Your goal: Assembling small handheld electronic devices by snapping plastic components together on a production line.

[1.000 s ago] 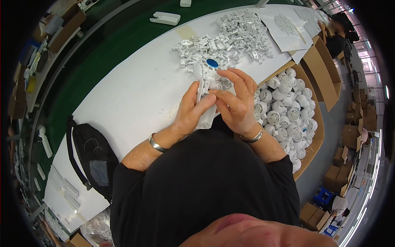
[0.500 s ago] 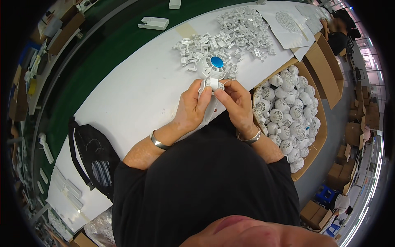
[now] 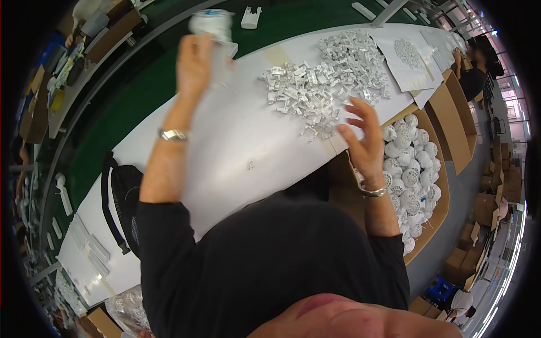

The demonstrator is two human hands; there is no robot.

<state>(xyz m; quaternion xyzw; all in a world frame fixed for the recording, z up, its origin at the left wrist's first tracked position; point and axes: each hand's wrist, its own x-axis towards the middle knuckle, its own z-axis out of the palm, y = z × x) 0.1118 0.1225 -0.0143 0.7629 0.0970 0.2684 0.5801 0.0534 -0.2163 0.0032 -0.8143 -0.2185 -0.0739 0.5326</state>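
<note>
Left hand (image 3: 194,65) gripping a white handheld fan (image 3: 213,28)

By the far edge of the table (image 3: 231,146), its round head (image 3: 211,21) is pointing away, the blurred long axis apparently running back toward the wearer. The right hand (image 3: 365,141) is hanging open near piled white plastic brackets (image 3: 307,84).

Appears plastic at held device (image 3: 211,25), small parts (image 3: 349,56) and round housings (image 3: 411,177). Shows polished metal at bracelets (image 3: 173,135), glossy finish at tabletop (image 3: 225,152).

PLACE: factory assembly workshop | green conveyor belt (image 3: 132,104) | heaped white plastic parts (image 3: 313,87) | carton (image 3: 443,203) of round pieces (image 3: 411,177) | co-worker (image 3: 473,79)
</note>
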